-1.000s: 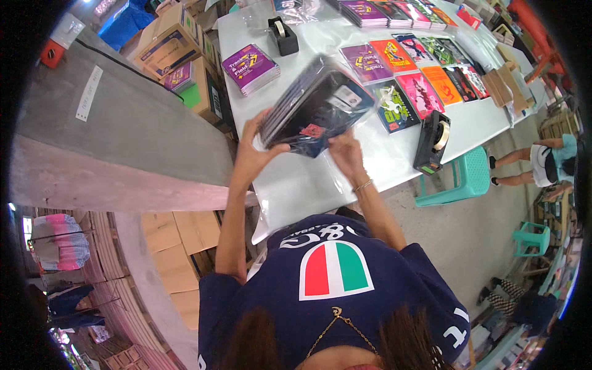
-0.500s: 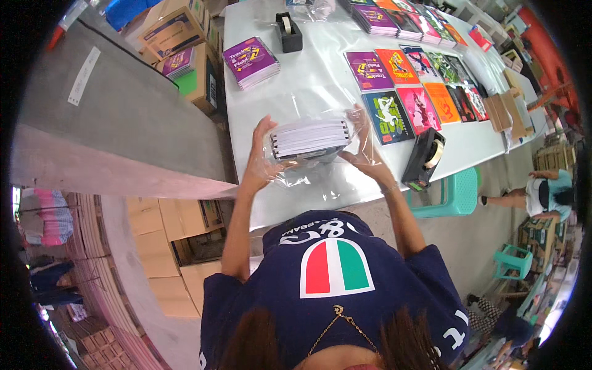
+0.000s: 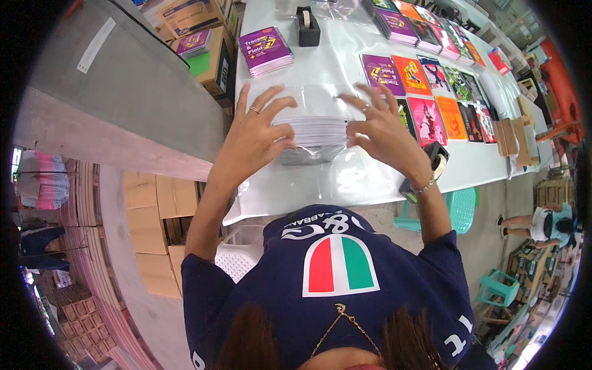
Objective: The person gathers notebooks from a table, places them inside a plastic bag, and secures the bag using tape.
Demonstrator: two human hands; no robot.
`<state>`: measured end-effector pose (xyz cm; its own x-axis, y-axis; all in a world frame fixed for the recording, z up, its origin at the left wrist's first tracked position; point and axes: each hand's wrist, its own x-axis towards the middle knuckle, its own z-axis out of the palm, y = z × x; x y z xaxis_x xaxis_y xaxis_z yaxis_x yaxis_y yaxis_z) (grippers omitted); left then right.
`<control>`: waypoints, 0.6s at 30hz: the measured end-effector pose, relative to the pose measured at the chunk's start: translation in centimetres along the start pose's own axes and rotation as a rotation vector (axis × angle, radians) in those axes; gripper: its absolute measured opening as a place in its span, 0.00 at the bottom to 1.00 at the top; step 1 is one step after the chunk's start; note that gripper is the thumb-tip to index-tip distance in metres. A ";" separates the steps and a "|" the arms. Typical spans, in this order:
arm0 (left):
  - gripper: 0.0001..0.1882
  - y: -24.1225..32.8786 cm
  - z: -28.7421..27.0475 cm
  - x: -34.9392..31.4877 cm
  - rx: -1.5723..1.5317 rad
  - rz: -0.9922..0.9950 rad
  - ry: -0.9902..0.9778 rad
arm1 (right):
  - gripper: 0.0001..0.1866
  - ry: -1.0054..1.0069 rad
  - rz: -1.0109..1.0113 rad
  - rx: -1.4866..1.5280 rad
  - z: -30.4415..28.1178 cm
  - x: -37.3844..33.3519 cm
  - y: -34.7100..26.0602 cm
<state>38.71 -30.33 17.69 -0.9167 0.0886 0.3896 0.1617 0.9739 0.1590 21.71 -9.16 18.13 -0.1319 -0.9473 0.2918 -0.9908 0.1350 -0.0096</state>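
Observation:
A stack of booklets [image 3: 317, 131], page edges facing me, sits in clear plastic film [image 3: 308, 155] near the table's front edge. At the stack's left end is my left hand [image 3: 256, 132], fingers spread and curved, with the thumb close against the plastic. My right hand [image 3: 385, 126] mirrors it at the right end, fingers apart and thumb close to the stack. Neither hand wraps round the stack. Whether the thumbs press on it I cannot tell. A black tape dispenser [image 3: 439, 155] stands partly hidden behind my right wrist.
Purple booklets [image 3: 266, 50] are piled at the back left, beside another tape dispenser [image 3: 308, 28]. Rows of colourful booklets [image 3: 427, 120] lie to the right. A grey pillar [image 3: 148, 86] borders the table's left side. A green stool [image 3: 459, 209] and cardboard boxes [image 3: 145, 231] stand below.
Both hands have risen from the sides of the stack, fingers now spread at its two ends. The loose film lies closer round the booklets. The view has shifted slightly.

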 end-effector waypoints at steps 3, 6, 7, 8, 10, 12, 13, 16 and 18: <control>0.16 0.1 0.0 0.3 -0.060 -0.004 0.022 | 0.13 0.103 -0.003 0.241 -0.8 0.3 0.1; 0.16 1.7 -1.1 0.8 -0.183 -0.074 0.023 | 0.14 0.057 0.127 0.194 -1.8 -0.5 -1.1; 0.17 1.7 -0.5 0.8 -0.134 -0.072 0.017 | 0.13 0.042 0.100 0.149 -0.9 -0.4 -1.0; 0.17 1.8 -0.2 0.7 -0.083 -0.065 0.015 | 0.12 0.031 0.071 0.104 -0.3 -0.4 -1.0; 0.17 1.1 0.9 0.5 -0.088 -0.057 -0.011 | 0.12 0.095 -0.030 0.202 2.2 0.7 -1.5; 0.16 1.1 1.1 0.6 -0.117 -0.078 -0.018 | 0.11 0.139 -0.046 0.254 4.1 1.7 -1.8; 0.16 1.5 0.8 1.0 -0.146 -0.095 -0.010 | 0.10 0.152 -0.005 0.250 4.7 2.0 -1.8; 0.15 1.1 0.6 0.9 -0.122 -0.145 -0.032 | 0.10 0.114 0.086 0.250 4.8 2.5 -2.3; 0.16 0.9 0.4 0.8 -0.110 -0.167 -0.030 | 0.11 0.120 0.108 0.263 4.2 2.6 -2.4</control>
<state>38.01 -29.27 17.74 -0.9443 -0.0644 0.3228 0.0440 0.9471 0.3178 23.59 -13.20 14.94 -0.2482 -0.8884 0.3862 -0.9471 0.1388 -0.2893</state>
